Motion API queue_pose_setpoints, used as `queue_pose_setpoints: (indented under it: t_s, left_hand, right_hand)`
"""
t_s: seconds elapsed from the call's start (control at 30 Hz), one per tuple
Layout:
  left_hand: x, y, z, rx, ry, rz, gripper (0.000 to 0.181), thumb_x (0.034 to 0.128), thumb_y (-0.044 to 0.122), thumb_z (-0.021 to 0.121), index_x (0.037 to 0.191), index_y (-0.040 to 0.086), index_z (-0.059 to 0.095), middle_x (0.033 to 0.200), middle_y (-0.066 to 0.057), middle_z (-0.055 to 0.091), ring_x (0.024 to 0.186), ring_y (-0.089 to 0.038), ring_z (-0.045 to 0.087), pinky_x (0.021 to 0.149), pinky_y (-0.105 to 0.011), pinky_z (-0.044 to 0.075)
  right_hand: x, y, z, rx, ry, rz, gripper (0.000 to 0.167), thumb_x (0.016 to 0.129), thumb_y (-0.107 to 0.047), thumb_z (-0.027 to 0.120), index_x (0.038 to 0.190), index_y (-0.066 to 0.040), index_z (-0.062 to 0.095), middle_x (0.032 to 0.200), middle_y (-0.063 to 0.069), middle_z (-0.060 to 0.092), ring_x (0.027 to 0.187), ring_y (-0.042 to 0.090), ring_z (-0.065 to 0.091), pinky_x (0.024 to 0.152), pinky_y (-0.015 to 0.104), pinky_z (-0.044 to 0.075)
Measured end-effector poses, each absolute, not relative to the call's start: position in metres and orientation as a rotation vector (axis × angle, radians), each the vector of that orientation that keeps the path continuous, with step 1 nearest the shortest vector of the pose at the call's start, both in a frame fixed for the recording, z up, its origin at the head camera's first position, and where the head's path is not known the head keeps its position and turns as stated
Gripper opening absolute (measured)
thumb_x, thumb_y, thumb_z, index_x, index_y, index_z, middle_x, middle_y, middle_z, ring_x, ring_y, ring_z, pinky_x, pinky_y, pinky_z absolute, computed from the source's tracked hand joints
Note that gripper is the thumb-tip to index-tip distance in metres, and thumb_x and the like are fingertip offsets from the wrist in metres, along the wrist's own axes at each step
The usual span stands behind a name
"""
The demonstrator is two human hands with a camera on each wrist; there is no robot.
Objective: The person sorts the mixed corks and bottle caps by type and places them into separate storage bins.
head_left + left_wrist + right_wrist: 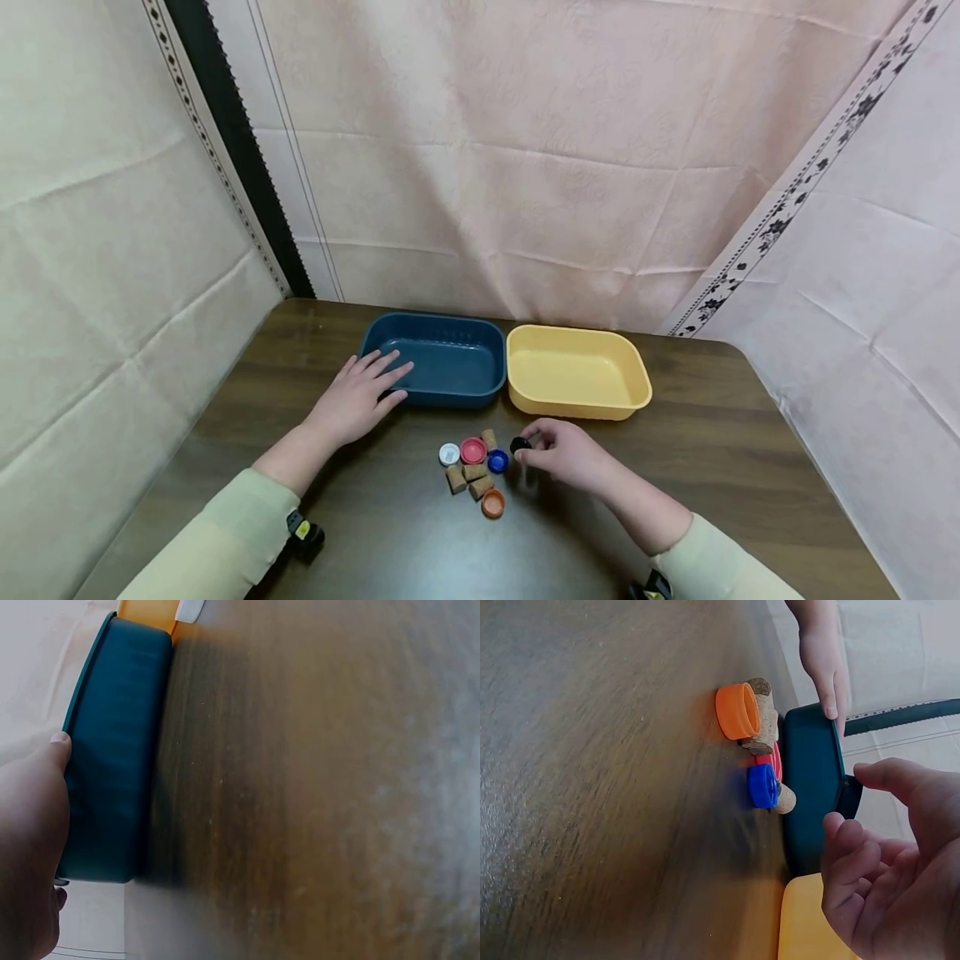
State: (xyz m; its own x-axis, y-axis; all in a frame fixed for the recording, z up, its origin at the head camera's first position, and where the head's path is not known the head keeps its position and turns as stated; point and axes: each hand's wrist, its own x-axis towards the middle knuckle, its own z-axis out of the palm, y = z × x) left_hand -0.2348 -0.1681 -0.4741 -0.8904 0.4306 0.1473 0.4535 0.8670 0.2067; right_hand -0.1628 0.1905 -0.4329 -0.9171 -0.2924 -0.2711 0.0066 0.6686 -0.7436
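Cap [521,445], black and small, is pinched between the thumb and fingertips of the right hand [562,454]; the right wrist view shows it raised off the brown table [390,517], in front of the hand. The left hand [356,400] lies with fingers spread and extended over the near left corner of a blue basin [450,367], its thumb at the rim.

Between the hands, just left of the right hand's fingertips, lies a blue cap [498,461]. Behind it, a little farther from the person, is one cork [489,437]. Further toward the left hand come a red cap [473,450] and then a white cap [449,454], both about level with the right hand. Three more corks [456,480] lie close together on the near side of these, and an orange cap [492,504] sits nearest the person, to the left of the right forearm. The blue, red and orange caps have their hollow sides up.

Ahead of the right hand stands a yellow basin [573,375], directly beside the blue one; whether they touch is hard to tell. Pale green sleeves [225,525] cover both arms behind the hands. Light cloth [487,208] hangs beyond the basins.
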Motion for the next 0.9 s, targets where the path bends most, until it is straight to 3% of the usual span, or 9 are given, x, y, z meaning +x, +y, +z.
queue_pose_setpoints:
  t_s: [0.4,0.9]
  left_hand:
    - [-0.236,-0.167,-0.471,-0.706,-2.953,-0.302,0.059,0.1006,0.053,0.049,0.153,0.029,0.039,0.161,-0.008,0.031,0.148,-0.037,0.023,0.118,-0.06,0.013]
    - [-0.239,-0.17,-0.476,-0.713,-2.928,-0.291,0.057,0.1011,0.054,0.047,0.153,0.031,0.04,0.16,-0.005,0.032,0.147,-0.036,0.026,0.118,-0.059,0.015]
  right_hand:
    - [-0.174,0.182,-0.425,-0.207,2.552,-1.099,0.037,0.087,-0.041,0.075,0.112,-0.015,0.068,0.083,0.004,0.062,0.066,0.021,0.058,0.06,0.033,0.052]
    - [-0.22,0.152,-0.403,-0.131,2.387,-1.256,0.031,0.092,-0.037,0.07,0.112,-0.013,0.068,0.084,0.014,0.064,0.058,0.02,0.052,0.051,0.025,0.044]
